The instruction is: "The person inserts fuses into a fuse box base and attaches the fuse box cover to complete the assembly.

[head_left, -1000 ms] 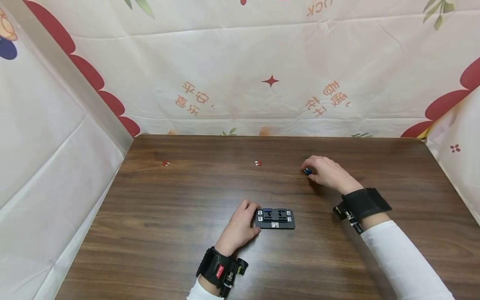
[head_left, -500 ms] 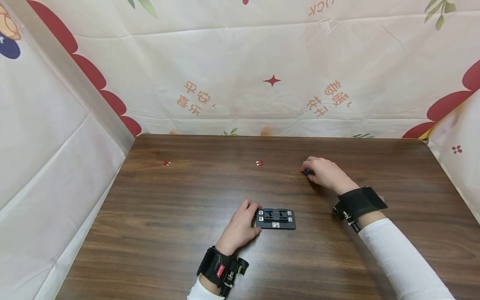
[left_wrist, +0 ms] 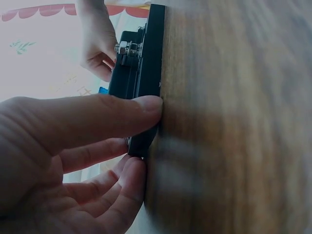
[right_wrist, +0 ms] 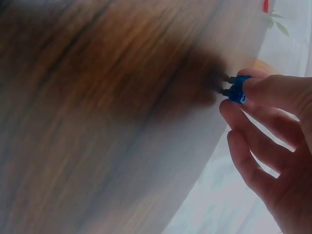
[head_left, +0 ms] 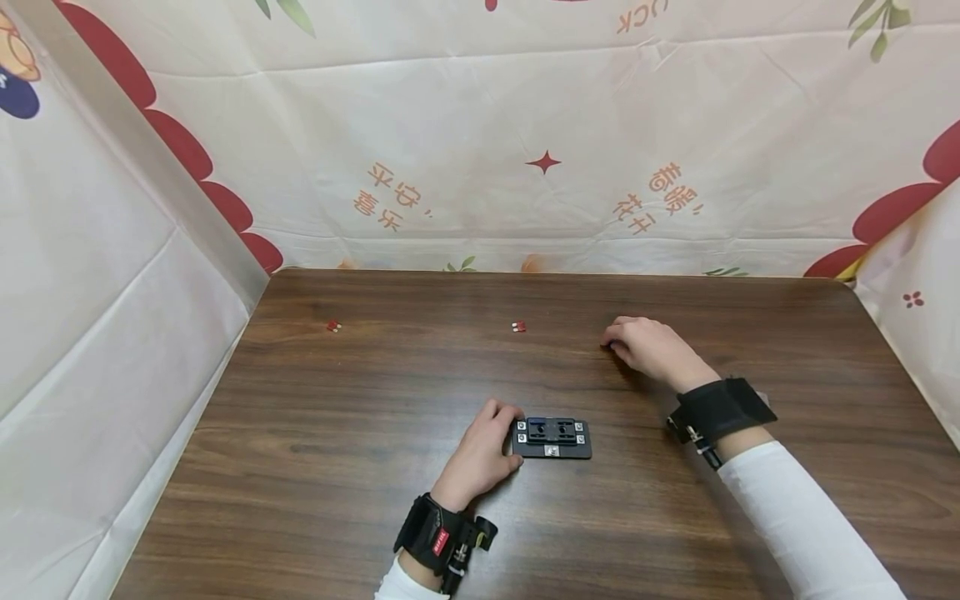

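A black rectangular block [head_left: 552,450] with metal fittings lies on the table near its middle. The left hand [head_left: 480,457] grips its left end; in the left wrist view the thumb lies along one side of the block [left_wrist: 152,58] and the fingers are curled at its end. Further back and to the right, the right hand [head_left: 651,348] is low over the table. In the right wrist view the right hand [right_wrist: 273,122] pinches a small blue piece [right_wrist: 237,90] with two dark prongs between thumb and fingers. The head view mostly hides that piece.
Two small red pieces with white ends lie towards the back of the wooden table [head_left: 360,400]: one at the left [head_left: 333,326], one near the middle [head_left: 519,326]. A patterned white cloth [head_left: 465,125] hangs behind and at both sides.
The right hand has turned and lowered slightly, and the blue piece, visible earlier in the head view, is now mostly covered by its fingers. The left hand and the block have stayed in place.
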A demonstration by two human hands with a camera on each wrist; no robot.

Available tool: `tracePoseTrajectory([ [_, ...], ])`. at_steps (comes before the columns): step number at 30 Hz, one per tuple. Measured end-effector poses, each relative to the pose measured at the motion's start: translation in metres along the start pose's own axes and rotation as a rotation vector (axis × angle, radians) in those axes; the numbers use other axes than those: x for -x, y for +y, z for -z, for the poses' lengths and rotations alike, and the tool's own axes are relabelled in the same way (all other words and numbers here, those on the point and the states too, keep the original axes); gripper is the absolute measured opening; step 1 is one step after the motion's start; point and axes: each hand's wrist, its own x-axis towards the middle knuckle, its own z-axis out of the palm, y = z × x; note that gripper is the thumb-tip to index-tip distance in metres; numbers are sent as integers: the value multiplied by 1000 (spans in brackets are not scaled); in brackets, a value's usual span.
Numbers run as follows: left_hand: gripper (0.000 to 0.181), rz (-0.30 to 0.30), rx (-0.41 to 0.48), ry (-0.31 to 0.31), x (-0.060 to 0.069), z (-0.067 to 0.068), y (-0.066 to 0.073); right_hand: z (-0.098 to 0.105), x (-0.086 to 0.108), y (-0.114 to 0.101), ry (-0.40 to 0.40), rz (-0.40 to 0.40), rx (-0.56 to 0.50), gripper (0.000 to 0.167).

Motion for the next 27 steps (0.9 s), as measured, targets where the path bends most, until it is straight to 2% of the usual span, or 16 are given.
tracePoseTrajectory([
  [18,50,3,17,7,1,0,0,8,7,-10,20,3,-18,14],
  [27,50,3,19,8,1,0,0,10,11,-16,39,30,2,12],
])
